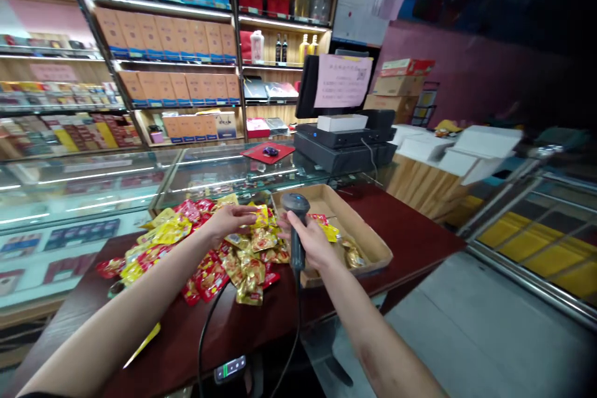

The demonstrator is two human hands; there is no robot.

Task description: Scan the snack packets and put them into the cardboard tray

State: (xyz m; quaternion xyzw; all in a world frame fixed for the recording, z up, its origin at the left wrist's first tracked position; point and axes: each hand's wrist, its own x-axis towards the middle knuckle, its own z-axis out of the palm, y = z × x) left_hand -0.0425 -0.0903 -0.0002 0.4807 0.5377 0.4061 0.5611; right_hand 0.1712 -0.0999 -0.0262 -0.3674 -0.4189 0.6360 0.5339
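My right hand (317,241) is wrapped round the handle of a dark handheld barcode scanner (297,245), held upright at the near left edge of a shallow cardboard box (368,230). My left hand (231,222) is over a heap of small foil snack packets (242,261) in red, yellow and gold. Its fingers are closed at the edge of a yellow snack packet (261,216), partly hidden by them. Inside the box lie a red-and-yellow packet (330,230) and a gold packet (353,254). A black cable (298,311) hangs from the scanner.
The dark red tabletop (405,230) adjoins a glass display counter (140,180). Beyond the box stand a monitor with a paper notice (344,82) and a black cash drawer (342,152). A mouse (270,151) lies on a red mat. A metal railing (536,261) is at right.
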